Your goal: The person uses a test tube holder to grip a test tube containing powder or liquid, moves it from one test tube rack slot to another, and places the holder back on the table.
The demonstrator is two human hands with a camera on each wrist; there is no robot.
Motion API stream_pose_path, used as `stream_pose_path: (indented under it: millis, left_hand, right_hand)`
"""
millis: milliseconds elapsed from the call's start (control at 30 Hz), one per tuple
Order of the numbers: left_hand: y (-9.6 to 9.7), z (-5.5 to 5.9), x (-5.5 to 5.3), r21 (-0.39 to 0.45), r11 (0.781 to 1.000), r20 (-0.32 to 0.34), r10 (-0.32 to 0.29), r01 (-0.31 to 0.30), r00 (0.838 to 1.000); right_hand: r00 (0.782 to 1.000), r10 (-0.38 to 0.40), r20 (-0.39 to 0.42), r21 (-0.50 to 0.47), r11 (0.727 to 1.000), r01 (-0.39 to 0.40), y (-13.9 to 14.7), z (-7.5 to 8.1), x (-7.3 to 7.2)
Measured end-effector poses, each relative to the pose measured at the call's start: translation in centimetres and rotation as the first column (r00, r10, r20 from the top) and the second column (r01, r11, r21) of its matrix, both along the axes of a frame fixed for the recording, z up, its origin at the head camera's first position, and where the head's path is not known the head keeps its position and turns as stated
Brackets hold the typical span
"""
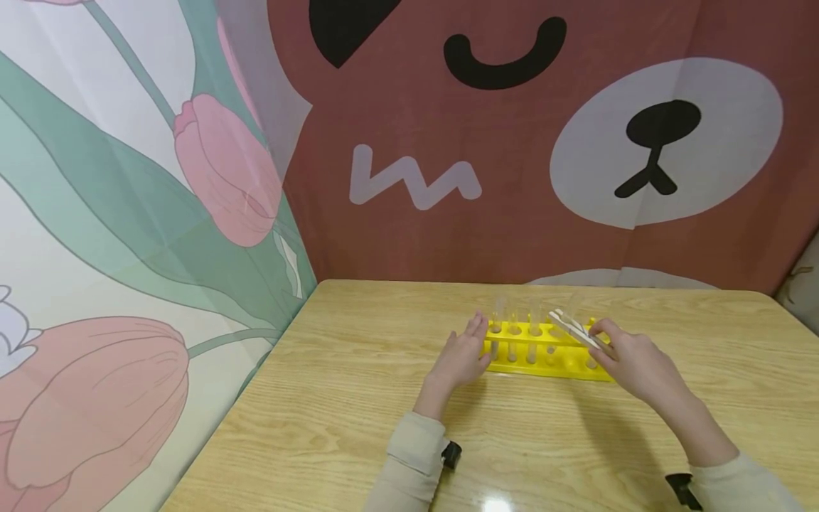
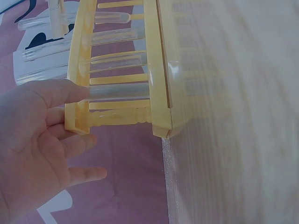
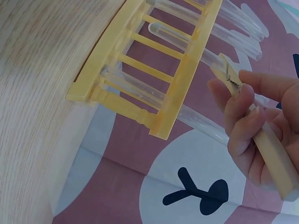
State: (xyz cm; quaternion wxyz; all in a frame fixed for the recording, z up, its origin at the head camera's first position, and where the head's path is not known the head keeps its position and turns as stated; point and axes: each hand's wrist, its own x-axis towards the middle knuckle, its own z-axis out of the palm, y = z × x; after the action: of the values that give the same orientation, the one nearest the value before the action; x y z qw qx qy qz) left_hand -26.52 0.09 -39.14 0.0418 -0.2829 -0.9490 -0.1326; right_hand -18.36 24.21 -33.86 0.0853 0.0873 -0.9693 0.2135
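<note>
A yellow test tube rack point(image 1: 537, 371) stands on the table with several clear test tubes in it. At its left end, my left hand point(image 1: 457, 359) grips the top bar between thumb and fingers, as the left wrist view point(image 2: 42, 135) also shows. My right hand point(image 1: 643, 366) holds a wooden test tube clamp point(image 3: 275, 161) near the rack's right part. The clamp's jaws are around a test tube point(image 3: 173, 38) that passes through the top bar, its rounded bottom above the rack's base. Another test tube point(image 3: 201, 123) stands in the end hole on the right.
The light wooden table point(image 1: 320, 427) extends on all sides of the rack. Behind it hangs a printed cloth point(image 1: 409, 242) with a bear's face, and a flowered cloth point(image 1: 128, 235) is at the left.
</note>
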Motion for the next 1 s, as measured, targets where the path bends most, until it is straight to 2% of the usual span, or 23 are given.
stream_pose_path:
  millis: [400,1000]
  left_hand:
    - [-0.01,0.06,0.06,0.007,1.0,0.017,0.006,-0.006,1.0]
    - [0.01,0.12,0.1,0.008,1.0,0.004,-0.004,0.004,1.0]
  right_hand:
    - [1.0,-0.001,0.012,0.007,1.0,0.001,0.02,0.12,-0.04]
    - [1.0,0.009,0.018,0.014,1.0,-0.01,0.15,0.3,-0.19]
